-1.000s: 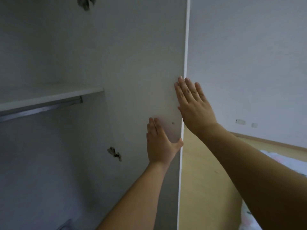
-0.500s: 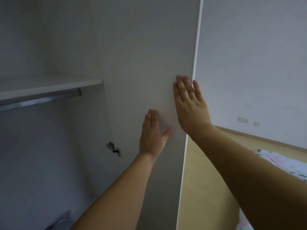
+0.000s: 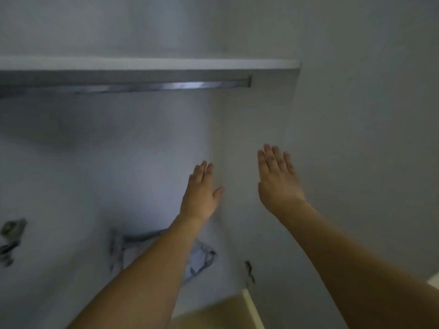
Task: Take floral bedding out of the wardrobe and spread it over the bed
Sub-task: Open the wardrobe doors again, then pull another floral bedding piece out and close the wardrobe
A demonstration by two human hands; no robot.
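I face the open white wardrobe [image 3: 142, 150]. Both of my hands are raised inside its opening, flat, fingers together and extended, holding nothing. My left hand [image 3: 202, 193] is in front of the back panel near the inner right corner. My right hand [image 3: 276, 179] is held up close to the wardrobe's right side panel [image 3: 256, 129]; I cannot tell if it touches. Low in the wardrobe, partly hidden behind my left forearm, lies a pale folded cloth with dark markings [image 3: 202, 260], blurred; it may be the floral bedding.
A white shelf [image 3: 152, 64] runs across the top with a metal hanging rail [image 3: 166, 86] under it. Door hinges show at the left edge [image 3: 10, 233] and on the right panel [image 3: 249, 271]. A strip of yellowish floor [image 3: 213, 314] lies at the bottom.
The view has swung left from the open door to the wardrobe's inside. Both hands have come off the door panel and now hover inside the opening.
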